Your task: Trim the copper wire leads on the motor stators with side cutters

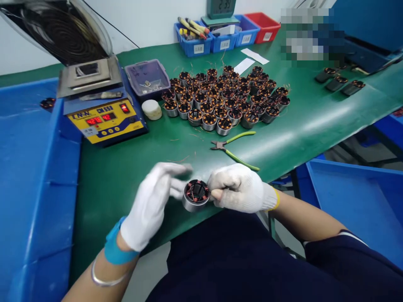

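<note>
A motor stator, a steel ring with dark windings and reddish spots inside, is between my two gloved hands near the table's front edge. My right hand is closed at the stator's right rim, its bare thumb tip pressed to the fingers; whether a wire is pinched there is hidden. My left hand, slightly blurred, has its fingers stretched apart at the stator's left side. Beyond them lie green-handled cutting pliers, jaws to the left. Farther back, many similar stators with copper wire ends stand grouped.
A yellow-blue solder pot unit with a red display stands left, beside a purple tray and a round white tub. Blue bins and a red bin line the wall. Large blue crates flank the green table.
</note>
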A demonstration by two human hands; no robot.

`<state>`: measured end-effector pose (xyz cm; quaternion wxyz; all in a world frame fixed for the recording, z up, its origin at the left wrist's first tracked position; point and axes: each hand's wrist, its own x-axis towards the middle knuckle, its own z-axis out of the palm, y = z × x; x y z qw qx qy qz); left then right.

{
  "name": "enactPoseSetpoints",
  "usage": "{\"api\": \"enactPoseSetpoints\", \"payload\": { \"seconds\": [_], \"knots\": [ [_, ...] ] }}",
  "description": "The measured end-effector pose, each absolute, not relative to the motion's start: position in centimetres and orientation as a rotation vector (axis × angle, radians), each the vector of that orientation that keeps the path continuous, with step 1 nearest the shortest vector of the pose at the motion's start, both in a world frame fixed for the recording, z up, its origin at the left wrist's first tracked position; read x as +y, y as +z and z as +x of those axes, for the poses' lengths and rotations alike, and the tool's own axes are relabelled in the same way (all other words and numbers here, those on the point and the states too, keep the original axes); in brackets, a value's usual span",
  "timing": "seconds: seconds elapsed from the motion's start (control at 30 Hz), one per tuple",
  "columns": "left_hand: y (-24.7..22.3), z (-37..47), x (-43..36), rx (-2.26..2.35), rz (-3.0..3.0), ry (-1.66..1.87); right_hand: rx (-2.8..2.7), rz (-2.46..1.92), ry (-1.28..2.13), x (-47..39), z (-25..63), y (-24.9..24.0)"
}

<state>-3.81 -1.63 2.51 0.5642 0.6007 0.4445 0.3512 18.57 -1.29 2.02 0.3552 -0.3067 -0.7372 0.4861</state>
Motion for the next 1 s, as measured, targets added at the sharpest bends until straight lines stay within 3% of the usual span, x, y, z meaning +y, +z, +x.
{"api": "enactPoseSetpoints", "payload": {
  "seconds": [0.07,0.13,0.33,0.43,0.5,0.57,0.63,0.7,0.87,1.0],
  "knots": [
    [2.4,-3.8,-0.9,0.951,1.153,0.344,-1.961,-0.772,1.119,-1.3,18.6,2.2],
    [2.6,-3.7,-0.6,0.892,1.063,0.180,-1.911,-0.858,1.196,-1.5,18.6,2.0],
    [3.6,-3.3,-2.2,0.861,1.677,0.824,-1.214,-1.013,1.922,-2.1,18.5,0.5],
    [3.3,-3.4,-2.8,0.822,1.997,1.067,-1.194,-0.976,1.945,-2.1,18.6,0.5],
    [2.8,-3.4,-2.6,0.978,1.881,1.161,-1.356,-0.978,1.850,-2.1,18.6,1.0],
    [2.5,-3.5,-2.0,1.092,1.574,0.922,-1.621,-0.962,1.616,-1.9,18.7,1.6],
    [2.5,-3.5,-1.3,0.996,1.266,0.432,-1.802,-0.930,1.376,-1.8,18.7,2.0],
    [2.8,-3.5,-0.9,0.871,1.102,0.161,-1.810,-0.967,1.341,-1.7,18.7,2.1],
    [3.4,-3.6,-1.6,0.841,1.295,0.738,-1.337,-1.088,1.876,-2.1,18.2,1.2],
    [3.5,-3.8,-1.8,0.819,1.414,0.907,-1.469,-0.974,1.860,-2.1,18.0,1.3]
  ]
}}
